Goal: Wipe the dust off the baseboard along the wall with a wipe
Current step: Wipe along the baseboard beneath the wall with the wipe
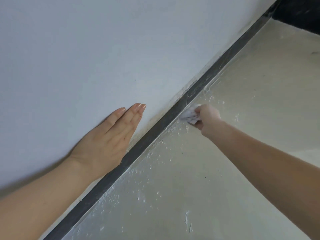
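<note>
The right hand (207, 118) is curled tight around a crumpled white wipe (189, 116). The wipe seems to press on the long dark grey baseboard (149, 141), right where it meets the pale, speckled floor (225, 170), but that spot is blurry. The left hand (110, 137) lies flat with straight fingers on the plain white wall (86, 58), just above the baseboard.
</note>
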`<state>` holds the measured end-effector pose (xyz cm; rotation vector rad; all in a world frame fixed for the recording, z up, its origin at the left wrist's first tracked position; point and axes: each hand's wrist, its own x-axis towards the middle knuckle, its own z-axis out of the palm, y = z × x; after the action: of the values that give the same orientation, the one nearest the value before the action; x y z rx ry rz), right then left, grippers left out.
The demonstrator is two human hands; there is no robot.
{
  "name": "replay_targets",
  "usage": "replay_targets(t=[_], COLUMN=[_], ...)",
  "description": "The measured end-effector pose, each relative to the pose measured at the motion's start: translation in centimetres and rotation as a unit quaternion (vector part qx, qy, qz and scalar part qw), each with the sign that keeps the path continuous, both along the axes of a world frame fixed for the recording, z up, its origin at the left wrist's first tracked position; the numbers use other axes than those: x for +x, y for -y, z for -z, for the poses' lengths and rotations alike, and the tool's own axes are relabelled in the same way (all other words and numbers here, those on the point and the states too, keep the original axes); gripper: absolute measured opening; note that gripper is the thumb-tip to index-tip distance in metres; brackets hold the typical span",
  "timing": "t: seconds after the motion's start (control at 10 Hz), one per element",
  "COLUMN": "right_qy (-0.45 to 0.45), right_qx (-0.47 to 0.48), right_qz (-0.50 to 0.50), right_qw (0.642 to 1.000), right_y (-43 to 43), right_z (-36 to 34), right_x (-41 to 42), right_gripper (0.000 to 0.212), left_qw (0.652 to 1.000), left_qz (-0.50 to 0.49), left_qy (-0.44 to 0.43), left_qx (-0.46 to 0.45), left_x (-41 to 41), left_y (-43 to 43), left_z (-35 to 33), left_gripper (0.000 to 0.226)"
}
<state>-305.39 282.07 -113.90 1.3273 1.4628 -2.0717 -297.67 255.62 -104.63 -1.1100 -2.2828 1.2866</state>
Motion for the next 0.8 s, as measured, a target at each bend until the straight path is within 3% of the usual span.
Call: replay_targets(t=[0.1,0.2,0.3,0.4,0.5,0.6,0.7,0.8], right_qy=[0.057,0.025,-0.005,-0.018,0.029,0.016,0.008,0.008], right_qx=[-0.087,-0.136,-0.088,0.032,0.09,0.164,0.183,0.152], right_qz=[-0.139,-0.187,-0.137,-0.068,-0.003,-0.1,-0.255,-0.387], right_qw=[0.985,0.973,0.987,0.997,0.995,0.981,0.949,0.909], right_y=[5.6,10.2,10.2,7.7,3.9,1.3,1.6,2.9], right_z=[-0.9,-1.3,-1.2,-2.5,-5.6,-6.5,-6.9,-7.2], right_x=[6.4,9.0,6.4,3.9,0.6,0.1,1.5,1.8], right_gripper=[0.005,0.033,0.042,0.038,0.028,0.036,0.039,0.026], left_qw=[0.999,0.998,0.997,0.995,0.994,0.99,0.986,0.989], left_qz=[0.033,0.06,0.073,0.093,0.096,0.063,0.043,0.048], left_qy=[-0.028,-0.034,-0.03,-0.032,-0.007,0.021,0.038,0.029], left_qx=[-0.006,0.001,0.014,0.028,0.057,0.126,0.159,0.139], left_x=[-0.2,-0.6,-0.8,-0.7,-0.4,-0.1,-0.3,-1.8], left_y=[0.2,0.5,0.7,0.8,0.5,-0.1,-1.1,-3.2], left_z=[0.2,0.7,0.9,1.1,1.2,0.9,0.2,-0.8], left_gripper=[0.067,0.061,0.055,0.056,0.057,0.059,0.06,0.059])
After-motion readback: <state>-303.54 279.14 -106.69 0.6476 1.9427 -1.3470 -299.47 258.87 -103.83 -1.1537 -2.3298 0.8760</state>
